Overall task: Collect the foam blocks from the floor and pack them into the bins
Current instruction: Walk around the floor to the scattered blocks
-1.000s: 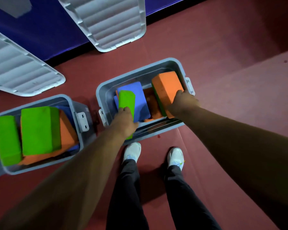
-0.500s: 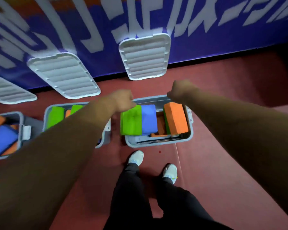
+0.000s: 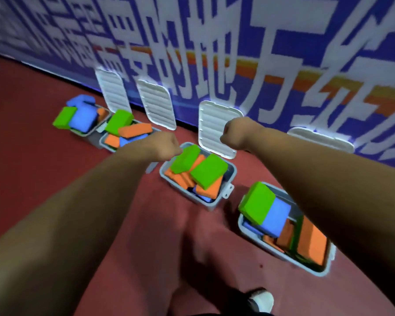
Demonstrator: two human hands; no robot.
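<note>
Head view, softened by motion blur.

Row of four open grey bins on the red floor (image 3: 32, 179), running from far left to near right along the foot of a blue banner (image 3: 271, 42) with white characters.

Far-left bin (image 3: 87, 132): heaped above the rim with a green block (image 3: 64, 120) at the left and blue blocks (image 3: 82, 117) beside it.

Second bin (image 3: 107, 147), just right of the first: tilted green block (image 3: 119, 120) on top, long orange block (image 3: 135, 130) against it, more orange and blue underneath.

Third bin (image 3: 209, 205), centre: two green slabs (image 3: 209, 171) lying tilted across orange blocks (image 3: 211, 189), with a blue piece (image 3: 204, 199) low at the near corner.

Near-right bin (image 3: 245, 231): raised green block (image 3: 257, 202) at the left end, touching a blue block (image 3: 276, 215); orange stack (image 3: 312, 242) to the right, partly hidden behind the right forearm.

Four white ribbed lids (image 3: 217, 126) leaning upright against the banner behind the bins.

Left hand (image 3: 167, 144): held out over the far left corner of the third bin, fingers curled into a fist, nothing gripped; apparently clear of the green slab beside it, not certain under the blur.

Right hand (image 3: 235, 133): held out in front of the third lid, fingers curled into a fist, nothing gripped.

Hands apart, with the third lid showing in the gap.

One white shoe (image 3: 260, 299) at the near edge.
</note>
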